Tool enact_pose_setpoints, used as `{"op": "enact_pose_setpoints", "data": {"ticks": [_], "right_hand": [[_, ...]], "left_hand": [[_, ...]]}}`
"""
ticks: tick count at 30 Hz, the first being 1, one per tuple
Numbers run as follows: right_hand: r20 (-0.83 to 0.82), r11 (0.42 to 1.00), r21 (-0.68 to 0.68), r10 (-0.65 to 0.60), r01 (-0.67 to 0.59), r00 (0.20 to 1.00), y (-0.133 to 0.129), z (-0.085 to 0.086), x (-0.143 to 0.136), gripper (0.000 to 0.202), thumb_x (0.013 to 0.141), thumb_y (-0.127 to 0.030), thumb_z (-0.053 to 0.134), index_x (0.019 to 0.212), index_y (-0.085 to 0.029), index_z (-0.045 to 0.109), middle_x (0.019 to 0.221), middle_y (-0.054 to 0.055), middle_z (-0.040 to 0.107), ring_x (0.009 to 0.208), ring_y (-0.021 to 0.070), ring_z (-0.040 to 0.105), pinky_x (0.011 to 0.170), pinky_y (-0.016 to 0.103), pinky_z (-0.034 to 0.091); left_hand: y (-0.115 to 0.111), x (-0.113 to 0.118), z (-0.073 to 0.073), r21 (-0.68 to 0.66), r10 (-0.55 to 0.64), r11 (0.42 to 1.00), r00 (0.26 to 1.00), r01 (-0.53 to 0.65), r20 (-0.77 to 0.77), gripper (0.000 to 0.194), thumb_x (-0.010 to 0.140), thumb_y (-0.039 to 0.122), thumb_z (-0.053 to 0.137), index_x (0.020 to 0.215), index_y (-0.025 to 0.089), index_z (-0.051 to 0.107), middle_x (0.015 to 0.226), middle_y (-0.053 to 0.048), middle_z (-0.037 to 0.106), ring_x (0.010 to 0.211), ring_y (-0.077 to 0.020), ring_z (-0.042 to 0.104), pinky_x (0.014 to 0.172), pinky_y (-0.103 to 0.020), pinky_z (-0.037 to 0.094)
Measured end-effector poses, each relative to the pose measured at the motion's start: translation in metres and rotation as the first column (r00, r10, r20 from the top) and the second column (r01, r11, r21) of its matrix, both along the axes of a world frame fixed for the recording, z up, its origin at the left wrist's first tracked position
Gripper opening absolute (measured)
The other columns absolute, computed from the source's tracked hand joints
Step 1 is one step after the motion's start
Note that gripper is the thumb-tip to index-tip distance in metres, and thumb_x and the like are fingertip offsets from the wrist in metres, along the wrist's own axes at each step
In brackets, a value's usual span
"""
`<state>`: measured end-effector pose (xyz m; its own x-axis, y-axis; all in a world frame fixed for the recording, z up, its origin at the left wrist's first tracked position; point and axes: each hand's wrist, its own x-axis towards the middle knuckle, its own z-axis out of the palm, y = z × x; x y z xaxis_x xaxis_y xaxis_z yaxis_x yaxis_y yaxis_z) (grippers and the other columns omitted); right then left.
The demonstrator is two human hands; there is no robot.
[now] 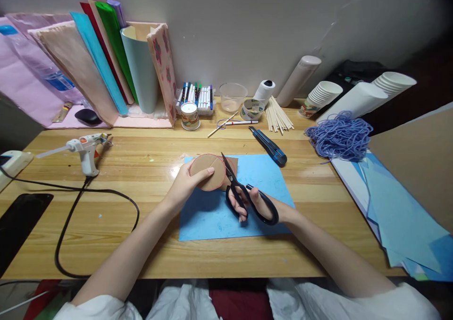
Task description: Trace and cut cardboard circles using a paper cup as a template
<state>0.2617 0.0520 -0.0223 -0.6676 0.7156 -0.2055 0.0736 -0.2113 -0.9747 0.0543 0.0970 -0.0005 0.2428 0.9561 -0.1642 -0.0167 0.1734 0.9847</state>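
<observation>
A round brown cardboard disc [214, 181] with a red outline is pinched in my left hand [189, 181], thumb on top. My right hand [249, 202] has its fingers through the handles of black scissors [241, 189]. The blades lie partly apart at the disc's right edge, pointing up and away from me. Behind the blades, another piece of brown cardboard [233, 163] shows. Under both hands a blue sheet [212, 223] lies on the wooden table. Whether the blades touch the disc I cannot tell.
A blue-black utility knife [271, 147] lies beyond the sheet. On the left are a glue gun [88, 152] and its black cable [106, 189]. Markers [203, 97], a paper cup [190, 117], wooden sticks [278, 114] and purple string [339, 136] stand or lie along the back. Coloured paper [406, 216] lies right.
</observation>
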Motion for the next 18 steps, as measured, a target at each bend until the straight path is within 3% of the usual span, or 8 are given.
{"op": "enact_pose_setpoints", "data": {"ticks": [8, 12, 18], "right_hand": [[0.028, 1.0, -0.025, -0.015, 0.016, 0.999, -0.004, 0.003, -0.003, 0.081, 0.062, -0.091, 0.021, 0.082, -0.017, 0.045, 0.058, -0.005, 0.041, 0.048, 0.0092, 0.044, 0.05, 0.025, 0.046], [0.086, 0.999, 0.046, -0.031, 0.027, 0.996, -0.004, 0.008, -0.002, 0.077, 0.066, -0.089, 0.021, 0.075, -0.017, 0.045, 0.056, -0.004, 0.043, 0.046, 0.0089, 0.045, 0.046, 0.022, 0.043], [0.063, 0.995, 0.069, -0.076, 0.072, 0.995, -0.006, -0.003, -0.005, 0.074, 0.067, -0.089, 0.027, 0.07, -0.017, 0.044, 0.049, -0.005, 0.041, 0.039, 0.0077, 0.042, 0.04, 0.021, 0.042]], "left_hand": [[0.002, 0.001, 0.0, -0.033, -0.003, 0.999, 1.0, 0.003, -0.014, 0.038, 0.065, 0.037, 0.074, 0.093, 0.013, 0.065, 0.088, -0.004, 0.066, 0.082, -0.0178, 0.059, 0.073, -0.025, 0.045], [0.002, -0.001, -0.001, -0.054, 0.006, 0.999, 1.0, -0.007, -0.017, 0.039, 0.063, 0.038, 0.075, 0.092, 0.013, 0.066, 0.087, -0.004, 0.067, 0.08, -0.0182, 0.059, 0.071, -0.025, 0.045], [0.001, -0.001, 0.0, -0.073, -0.016, 0.997, 0.999, 0.018, 0.027, 0.04, 0.064, 0.038, 0.076, 0.095, 0.014, 0.067, 0.091, -0.005, 0.068, 0.082, -0.0177, 0.059, 0.071, -0.023, 0.046]]}}
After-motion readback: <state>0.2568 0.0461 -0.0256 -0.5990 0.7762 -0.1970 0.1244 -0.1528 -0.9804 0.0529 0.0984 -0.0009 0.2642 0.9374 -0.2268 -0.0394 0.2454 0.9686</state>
